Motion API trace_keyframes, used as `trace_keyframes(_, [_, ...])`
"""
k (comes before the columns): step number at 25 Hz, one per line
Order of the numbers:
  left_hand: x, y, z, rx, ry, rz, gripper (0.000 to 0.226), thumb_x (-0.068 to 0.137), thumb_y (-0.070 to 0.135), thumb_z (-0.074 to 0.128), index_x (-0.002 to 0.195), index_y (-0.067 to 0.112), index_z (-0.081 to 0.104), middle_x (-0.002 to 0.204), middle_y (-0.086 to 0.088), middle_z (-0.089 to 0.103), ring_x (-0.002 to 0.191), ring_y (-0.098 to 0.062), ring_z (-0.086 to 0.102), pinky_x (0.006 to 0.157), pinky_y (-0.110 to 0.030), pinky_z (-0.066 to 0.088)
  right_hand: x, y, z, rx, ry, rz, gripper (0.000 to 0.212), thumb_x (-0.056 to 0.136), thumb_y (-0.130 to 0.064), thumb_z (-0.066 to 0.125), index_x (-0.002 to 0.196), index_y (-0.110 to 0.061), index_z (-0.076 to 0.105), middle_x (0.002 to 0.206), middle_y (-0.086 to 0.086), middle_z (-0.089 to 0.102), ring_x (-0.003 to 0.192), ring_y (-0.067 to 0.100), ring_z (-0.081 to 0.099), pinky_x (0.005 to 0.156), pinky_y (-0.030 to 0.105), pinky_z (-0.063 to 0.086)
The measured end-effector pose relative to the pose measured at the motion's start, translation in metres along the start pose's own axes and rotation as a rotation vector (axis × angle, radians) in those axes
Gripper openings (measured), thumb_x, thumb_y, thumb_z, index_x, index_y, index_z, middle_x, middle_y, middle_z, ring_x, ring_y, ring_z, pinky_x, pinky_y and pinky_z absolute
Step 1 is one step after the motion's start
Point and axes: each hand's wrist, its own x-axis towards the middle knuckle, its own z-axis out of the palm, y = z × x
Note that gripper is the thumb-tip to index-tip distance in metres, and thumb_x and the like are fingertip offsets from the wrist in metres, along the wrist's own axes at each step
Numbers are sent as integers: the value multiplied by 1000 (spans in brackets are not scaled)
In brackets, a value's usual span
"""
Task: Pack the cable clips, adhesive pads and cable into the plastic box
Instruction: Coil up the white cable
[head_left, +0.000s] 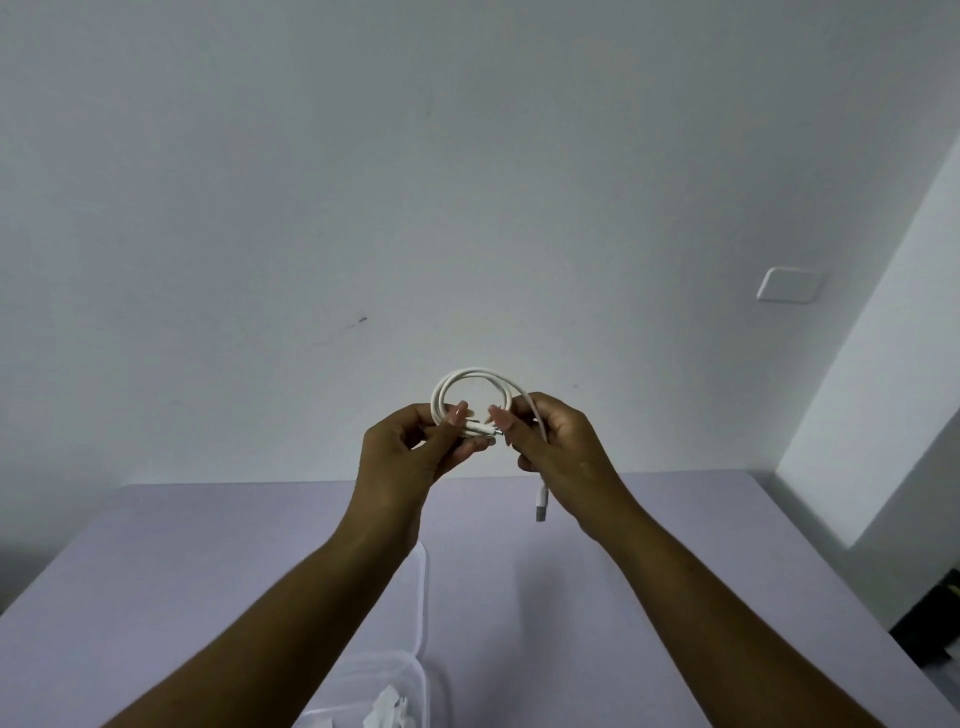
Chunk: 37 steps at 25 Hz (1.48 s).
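Hands (402, 449) (558, 441) pinch a coiled cable (470, 372) above lilac table (208, 545), pale wall (363, 182) behind.

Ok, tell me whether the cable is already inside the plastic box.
No, the left hand and right hand hold the coiled cable up in the air, above the plastic box.

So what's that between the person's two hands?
In the head view, a white cable coiled into a loop bridges the left hand and right hand; both pinch it, and one plug end hangs below the right hand.
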Motion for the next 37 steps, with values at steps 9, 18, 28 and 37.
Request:
trace_keyframes(9, [-5, -7, -3, 129, 45, -52, 14, 86, 26, 69, 87, 13, 73, 68, 1, 73, 65, -4, 67, 64, -22, 50, 0, -2, 4, -15, -40, 19, 21, 86, -32, 68, 89, -12, 65, 60, -8, 64, 49, 5, 49, 51, 16, 45])
trace_keyframes(18, [21, 39, -30, 761, -457, 44, 21, 83, 34, 70, 84, 13, 76, 70, -4, 75, 56, -9, 63, 50, -15, 45, 8, -10, -24, -182, -398, 125, 30, 85, -37, 69, 83, -8, 63, 65, 0, 65, 57, 16, 49, 51, 20, 42])
trace_keyframes(28, [18, 20, -28, 151, -271, -156, 20, 75, 26, 70, 80, 8, 77, 72, -2, 74, 58, -6, 62, 62, -12, 53, 21, 1, -38, -410, -86, -242, 25, 96, -27, 54, 77, -23, 69, 81, -5, 57, 64, 11, 48, 61, 13, 37])
trace_keyframes(37, [5, -6, -8, -14, -116, -180, 15, 84, 18, 67, 86, 7, 77, 78, -7, 77, 66, -8, 71, 65, -12, 54, 18, 3, -1, 471, 169, 196, 18, 93, -13, 59, 79, -9, 70, 72, 9, 65, 64, 18, 60, 60, 20, 55])
